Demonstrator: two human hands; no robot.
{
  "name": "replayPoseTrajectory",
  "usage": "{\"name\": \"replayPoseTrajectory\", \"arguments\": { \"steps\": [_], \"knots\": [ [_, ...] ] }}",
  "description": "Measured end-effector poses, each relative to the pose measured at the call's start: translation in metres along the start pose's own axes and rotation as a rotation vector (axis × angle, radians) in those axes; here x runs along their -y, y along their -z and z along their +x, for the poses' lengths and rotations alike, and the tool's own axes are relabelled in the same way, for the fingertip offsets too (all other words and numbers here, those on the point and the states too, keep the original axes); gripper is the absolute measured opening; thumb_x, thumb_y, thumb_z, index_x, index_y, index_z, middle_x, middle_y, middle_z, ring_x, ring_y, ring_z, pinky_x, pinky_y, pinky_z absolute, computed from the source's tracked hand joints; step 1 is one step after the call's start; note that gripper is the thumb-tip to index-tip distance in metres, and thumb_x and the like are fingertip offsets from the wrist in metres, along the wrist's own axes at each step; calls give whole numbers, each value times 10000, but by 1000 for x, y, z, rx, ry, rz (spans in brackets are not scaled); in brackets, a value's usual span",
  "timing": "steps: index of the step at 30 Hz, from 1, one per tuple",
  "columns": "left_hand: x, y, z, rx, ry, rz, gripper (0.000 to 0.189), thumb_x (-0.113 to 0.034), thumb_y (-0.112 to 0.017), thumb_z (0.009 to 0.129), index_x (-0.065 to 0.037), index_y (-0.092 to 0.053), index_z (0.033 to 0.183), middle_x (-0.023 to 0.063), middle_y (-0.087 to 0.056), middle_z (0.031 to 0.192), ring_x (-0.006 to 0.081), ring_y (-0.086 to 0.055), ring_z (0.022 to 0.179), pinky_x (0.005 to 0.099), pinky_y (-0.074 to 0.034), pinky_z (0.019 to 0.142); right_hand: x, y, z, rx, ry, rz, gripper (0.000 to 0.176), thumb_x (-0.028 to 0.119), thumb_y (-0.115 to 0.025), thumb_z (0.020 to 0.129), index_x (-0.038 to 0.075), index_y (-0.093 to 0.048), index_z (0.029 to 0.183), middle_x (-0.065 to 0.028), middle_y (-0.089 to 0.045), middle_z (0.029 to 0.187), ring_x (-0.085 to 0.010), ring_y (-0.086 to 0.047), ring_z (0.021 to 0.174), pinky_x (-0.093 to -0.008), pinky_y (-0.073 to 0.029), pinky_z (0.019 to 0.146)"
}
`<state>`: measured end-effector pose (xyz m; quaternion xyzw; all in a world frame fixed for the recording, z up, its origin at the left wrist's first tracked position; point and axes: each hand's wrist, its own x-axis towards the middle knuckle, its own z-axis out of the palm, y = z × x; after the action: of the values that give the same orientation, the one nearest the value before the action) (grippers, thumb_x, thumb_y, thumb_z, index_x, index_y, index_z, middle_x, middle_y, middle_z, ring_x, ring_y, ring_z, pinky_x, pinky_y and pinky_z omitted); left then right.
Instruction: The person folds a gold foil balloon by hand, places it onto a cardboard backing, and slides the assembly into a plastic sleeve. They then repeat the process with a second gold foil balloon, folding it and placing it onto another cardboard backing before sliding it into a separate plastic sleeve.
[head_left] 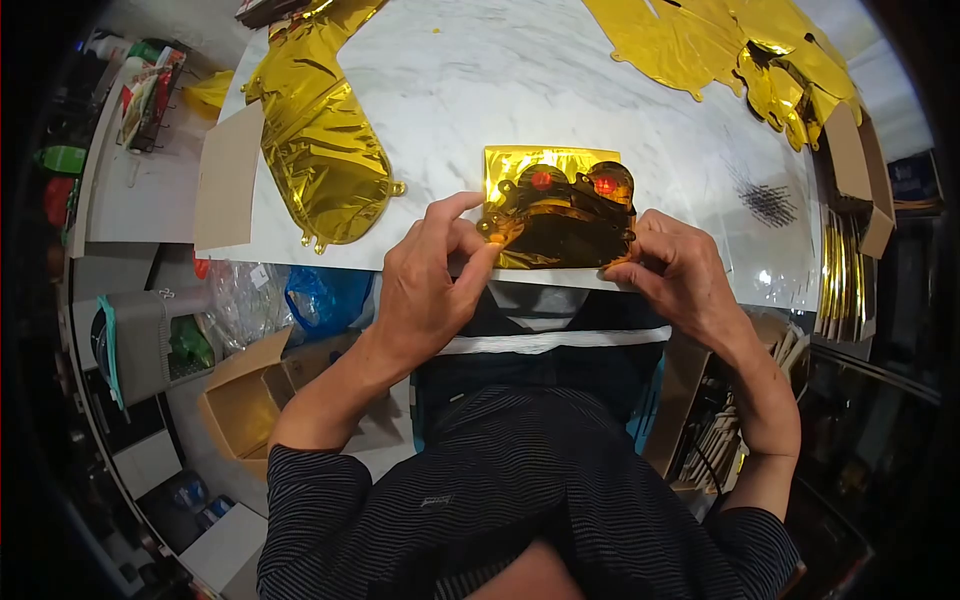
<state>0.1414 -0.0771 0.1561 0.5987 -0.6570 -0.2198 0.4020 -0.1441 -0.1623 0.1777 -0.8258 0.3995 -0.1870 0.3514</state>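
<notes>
A folded gold foil balloon (568, 238) lies at the table's front edge, its surface dark with reflections and two red spots near the top. Beneath and behind it shows a flat gold foil square (500, 162). My left hand (430, 265) pinches the balloon's left edge between thumb and fingers. At the lower right corner, my right hand (682, 272) grips the foil with thumb and bent fingers. To the left, a flat uninflated gold foil balloon (335, 160) with small tabs stretches across the table.
More gold foil balloons (690, 42) lie at the back right of the white marbled table (450, 90). A bundle of thin dark strands (766, 204) rests on the right. Gold packets (842, 275) stand beside the right edge. Below left are a blue bag (328, 300) and a cardboard box (235, 405).
</notes>
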Motion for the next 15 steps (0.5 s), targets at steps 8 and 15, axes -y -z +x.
{"name": "replayPoseTrajectory", "arguments": {
  "steps": [8,15],
  "knots": [
    [4,0,-3,1,-58,76,498,41,-777,921,-21,-576,1372,76,-737,804,146,-730,769,274,-576,735,-2,-8,-6,-121,99,-102,304,80,-901,798,-3,-612,839,-85,-541,764,-231,-569,661,-384,-443,592],
    [19,5,-11,-2,-307,73,431,89,-784,801,-31,-708,1208,101,-754,975,275,-738,905,377,-594,797,-11,-12,-21,-260,412,-348,320,55,-870,733,102,-798,1042,-35,-635,826,-163,-591,619,-302,-470,515]
  ]
}}
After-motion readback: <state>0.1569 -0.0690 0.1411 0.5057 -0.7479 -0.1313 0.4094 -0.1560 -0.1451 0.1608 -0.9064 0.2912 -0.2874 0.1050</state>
